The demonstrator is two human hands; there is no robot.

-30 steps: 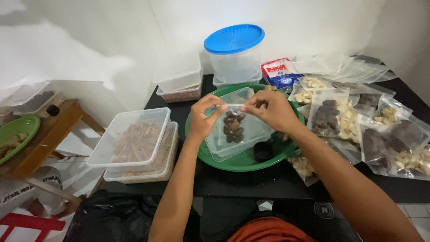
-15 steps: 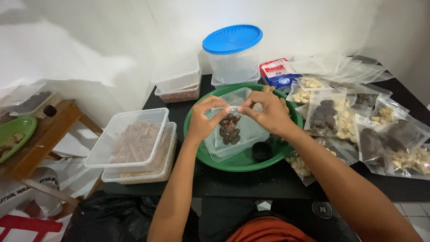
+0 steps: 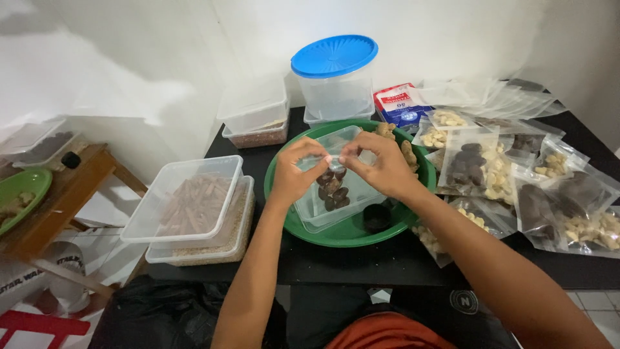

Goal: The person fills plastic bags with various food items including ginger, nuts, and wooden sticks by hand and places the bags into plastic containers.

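We have a small clear pouch [image 3: 332, 184] of dark brown pieces pinched at its top edge between both hands, held over the green tray [image 3: 284, 213] at the middle of the black tabletop [image 3: 361, 262]. Our left hand [image 3: 294, 173] and right hand [image 3: 380, 165] meet almost thumb to thumb, fingers [image 3: 323, 150] closed tight on the pouch mouth, so we judge the step in hand to be pressing the seal shut. The next move likely calls for running the pinch along the whole strip, evenly. Room is tight: filled pouches [image 3: 491, 171] crowd from 2 to 4 o'clock, a blue-lidded tub [image 3: 336, 74] stands at 12, stacked clear boxes [image 3: 194, 207] overhang the tabletop edge at 9. Free tabletop lies only at 6.
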